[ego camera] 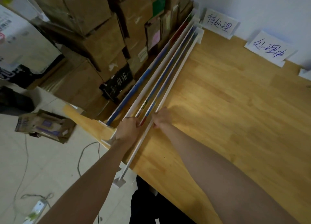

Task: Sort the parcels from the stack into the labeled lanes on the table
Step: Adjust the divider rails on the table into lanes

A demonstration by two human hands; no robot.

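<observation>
Two hands are working a row of thin white dividers [170, 70] standing on edge along the left edge of a wooden table [235, 114]. The left hand [128, 128] is curling its fingers over one divider's near end, while the right hand [161, 117] is pinching the outermost strip. Flat parcels [156, 96], blue and red along their edges, are standing between the strips, their long axis running from the fingers toward the far left corner. Two handwritten cards against the far wall are reading 待处理 [218, 24] and 处理中 [267, 48]. Cardboard boxes [94, 38] are crowding the floor beyond.
</observation>
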